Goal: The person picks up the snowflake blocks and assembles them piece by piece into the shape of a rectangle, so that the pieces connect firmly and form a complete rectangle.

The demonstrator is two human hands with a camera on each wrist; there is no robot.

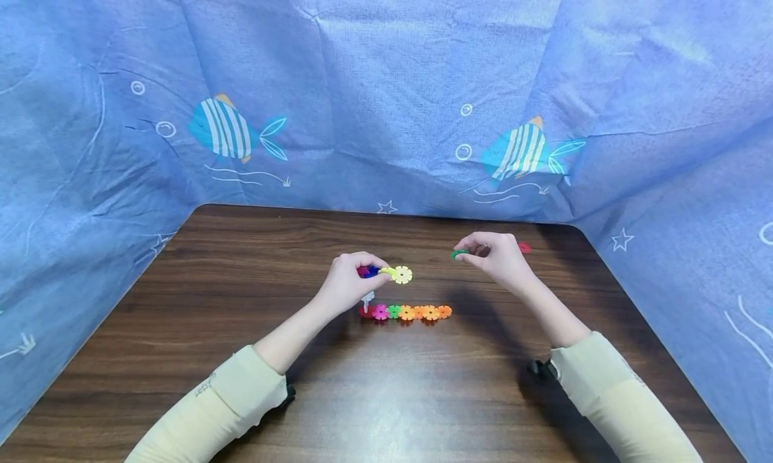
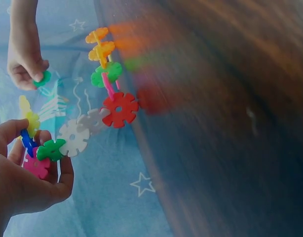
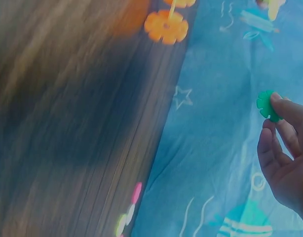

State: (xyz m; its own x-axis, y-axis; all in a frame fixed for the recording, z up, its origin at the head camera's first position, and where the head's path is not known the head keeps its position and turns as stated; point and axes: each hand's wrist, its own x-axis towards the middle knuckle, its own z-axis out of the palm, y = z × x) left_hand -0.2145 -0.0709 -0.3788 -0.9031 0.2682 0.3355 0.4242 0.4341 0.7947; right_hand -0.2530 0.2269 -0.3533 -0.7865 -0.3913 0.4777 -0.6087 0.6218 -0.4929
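My left hand (image 1: 350, 280) grips one end of a chain of notched plastic flower discs, raised off the table. Among its fingers in the left wrist view are a pink disc (image 2: 36, 167), a blue disc (image 2: 28, 142) and a green disc (image 2: 51, 149); a yellow disc (image 1: 402, 274) ends the chain. White discs (image 2: 74, 138) join this part to a red disc (image 2: 120, 109), and from there pink, green and orange discs (image 1: 431, 313) run rightward low over the table. My right hand (image 1: 498, 256) pinches a single green flower disc (image 3: 268, 105) between thumb and fingertips, apart from the chain.
Behind my right hand a red disc (image 1: 525, 247) lies on the dark wooden table (image 1: 253, 268). Several loose discs (image 3: 130, 214) show at the bottom of the right wrist view. A blue fish-print cloth (image 1: 386, 100) hangs around the table's back and sides.
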